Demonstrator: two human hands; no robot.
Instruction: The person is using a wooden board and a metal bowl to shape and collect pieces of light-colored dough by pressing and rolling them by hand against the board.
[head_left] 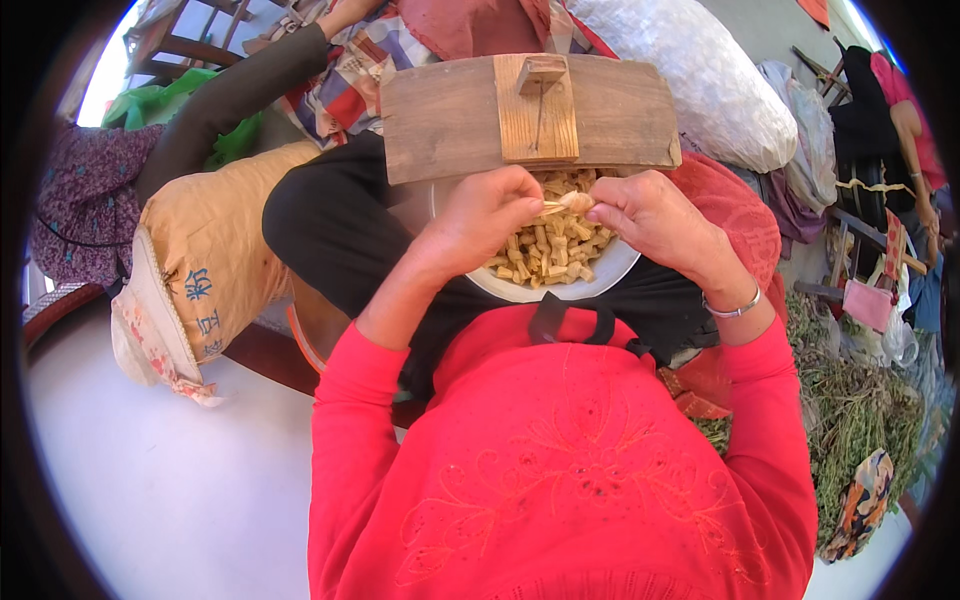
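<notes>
Work is judged to be under way on one pale piece (576, 202), held between the two hands, its thin end pinched by the thumb and fingers of the left hand (485, 215) and its thicker end by those of the right hand (660, 215). Just below both hands, many short yellowish pieces (550, 247) are heaped in a white bowl (625, 268), and just beyond the hands a wooden board (440, 115) is seen. Whether the heaped pieces are finished or left to be handled cannot be told.
</notes>
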